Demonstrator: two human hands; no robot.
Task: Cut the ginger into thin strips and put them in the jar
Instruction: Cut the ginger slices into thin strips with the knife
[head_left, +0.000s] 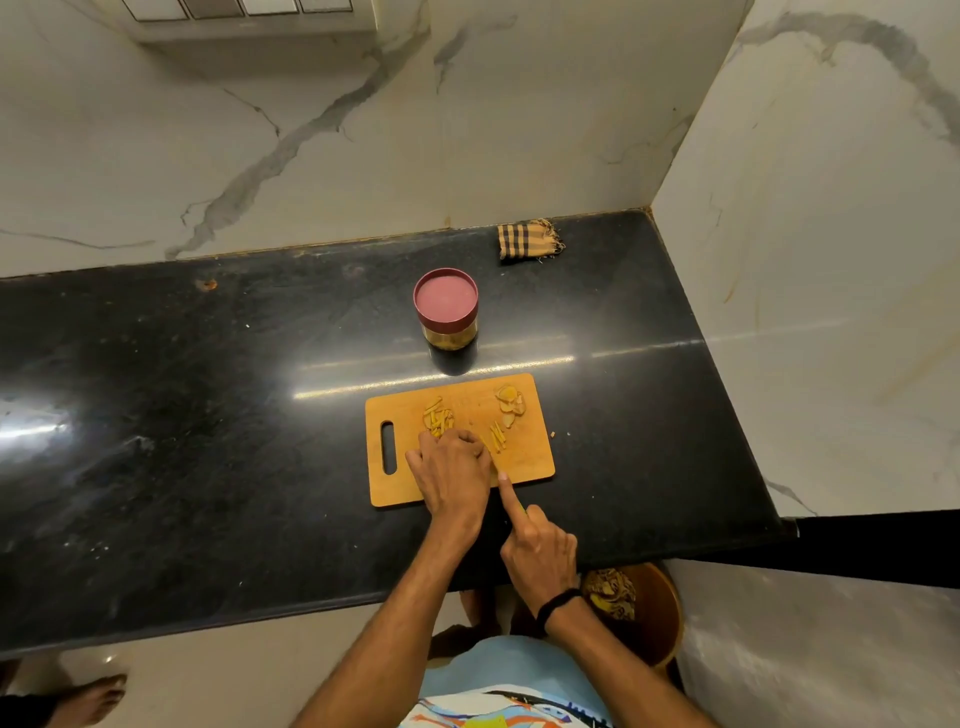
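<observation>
Left hand (452, 470): curled, pinning ginger (439, 421) on board (524, 462).
Right hand (540, 551): grips what seems a knife (524, 512), forefinger outstretched.
Jar (445, 306): lidded, behind board.

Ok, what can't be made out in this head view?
Knife: only a sliver of handle shows in the right hand; the blade is hidden beside the left hand.
Ginger being cut: covered by the left hand's curled fingers.
Jar contents: lid on, glass too small to read.
Bin on the floor: partly hidden by the counter edge.
</observation>
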